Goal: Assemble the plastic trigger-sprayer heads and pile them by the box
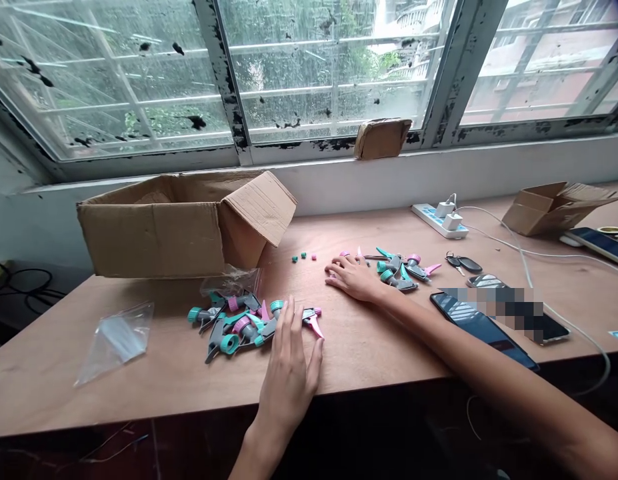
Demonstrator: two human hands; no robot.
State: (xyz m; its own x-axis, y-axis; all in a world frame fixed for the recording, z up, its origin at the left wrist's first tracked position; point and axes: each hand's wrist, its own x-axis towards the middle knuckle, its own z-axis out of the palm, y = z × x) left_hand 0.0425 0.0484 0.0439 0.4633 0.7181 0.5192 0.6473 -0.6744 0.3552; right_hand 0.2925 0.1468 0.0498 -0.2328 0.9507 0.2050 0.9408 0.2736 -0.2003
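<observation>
My left hand [287,363] is open, its outstretched fingers resting against the right end of a pile of trigger spray heads [243,328]. These are grey with teal or pink collars and triggers. My right hand [356,277] lies palm down with fingers stretched, at the left side of a second, smaller group of spray heads [399,272]. Pink bits show around its fingers; what lies beneath the palm is hidden. Between and beyond the hands sit several tiny nozzle caps, a green cap [295,259] and a pink cap [313,257] among them.
A large open cardboard box [151,240] stands back left, with a clear plastic bag [117,339] in front. To the right are keys [457,263], two phones, one a dark phone [481,328], a power strip [439,221] with trailing cables, and a small box [536,208].
</observation>
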